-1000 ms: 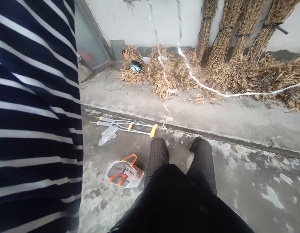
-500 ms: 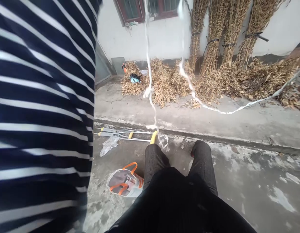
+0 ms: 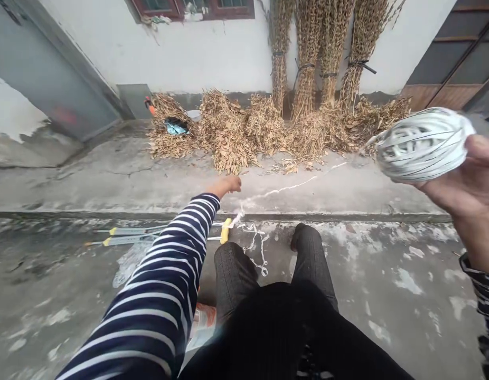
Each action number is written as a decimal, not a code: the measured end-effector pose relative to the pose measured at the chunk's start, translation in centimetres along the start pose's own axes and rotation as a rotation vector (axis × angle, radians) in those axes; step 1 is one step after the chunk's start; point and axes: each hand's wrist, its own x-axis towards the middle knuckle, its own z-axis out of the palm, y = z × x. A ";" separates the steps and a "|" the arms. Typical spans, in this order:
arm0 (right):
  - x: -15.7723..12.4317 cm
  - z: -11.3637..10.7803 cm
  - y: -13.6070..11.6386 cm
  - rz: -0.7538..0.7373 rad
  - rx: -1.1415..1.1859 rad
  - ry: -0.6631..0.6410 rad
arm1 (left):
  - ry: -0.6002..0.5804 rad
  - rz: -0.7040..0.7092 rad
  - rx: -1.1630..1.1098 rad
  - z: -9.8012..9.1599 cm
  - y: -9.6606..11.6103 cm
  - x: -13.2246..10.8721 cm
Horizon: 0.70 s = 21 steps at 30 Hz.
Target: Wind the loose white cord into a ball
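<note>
Dry stalks [image 3: 231, 129] span the upper middle, the right hand [image 3: 464, 190] at right cups a ball [image 3: 424, 145] of string, fingers part-open around it, and mid-frame the left hand [image 3: 225, 186] has curled fingers, gripping what I cannot tell, near a loose strand [image 3: 238, 215].

The sleeves [image 3: 161, 287] are white-striped navy; the trousers [image 3: 313, 266] are dark grey.

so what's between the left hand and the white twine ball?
Head view: a white strand, against the concrete ledge and dried plant litter. Whether the left hand grips it is unclear.
</note>
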 end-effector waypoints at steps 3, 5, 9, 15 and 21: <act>0.9 2.4 0.9 0.267 0.132 -0.024 | -0.005 0.029 -0.132 4.3 2.0 0.0; 1.7 3.9 2.4 0.383 0.210 -0.053 | 0.006 0.139 -0.305 5.7 4.9 -0.2; 3.0 5.9 5.6 0.532 0.224 -0.161 | -0.019 0.482 -0.829 6.6 11.1 -2.3; 3.7 6.1 6.7 0.553 0.174 -0.197 | -0.023 0.526 -0.985 7.7 12.8 -4.4; 3.4 4.5 4.7 0.290 0.289 -0.026 | -0.108 0.414 -0.880 9.3 5.5 -4.8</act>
